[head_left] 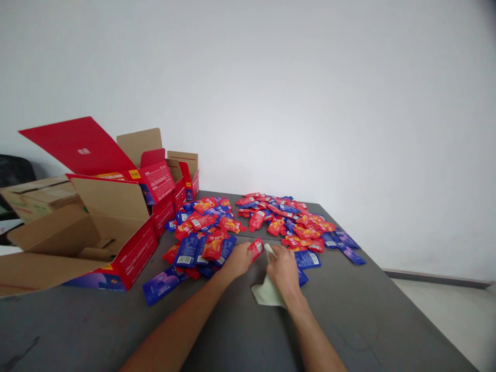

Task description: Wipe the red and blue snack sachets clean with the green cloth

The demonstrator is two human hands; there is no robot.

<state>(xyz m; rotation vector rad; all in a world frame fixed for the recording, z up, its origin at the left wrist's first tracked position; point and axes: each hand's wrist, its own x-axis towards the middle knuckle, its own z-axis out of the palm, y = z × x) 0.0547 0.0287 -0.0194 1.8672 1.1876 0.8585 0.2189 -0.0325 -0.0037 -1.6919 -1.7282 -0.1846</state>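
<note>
Held in my left hand (237,260) is a red pouch (256,249) with a white label, its end pointing towards the right hand. My right hand (284,269) grips a pale green cloth (268,293), which hangs down onto the table and has a corner poking up by the pouch. A small gap shows between pouch and cloth. Left of my hands lies a heap of red and blue pouches (213,246). Beyond the right hand is a larger heap of the same pouches (308,227). One blue pouch (309,259) lies just beside my right fingers.
Open red cardboard boxes (135,253) stand along the left side, flaps spread outward. A brown carton (42,194) sits behind them. A single blue pouch (163,285) lies near the front left. The grey table (372,320) meets a white wall at the back; its right edge slants towards me.
</note>
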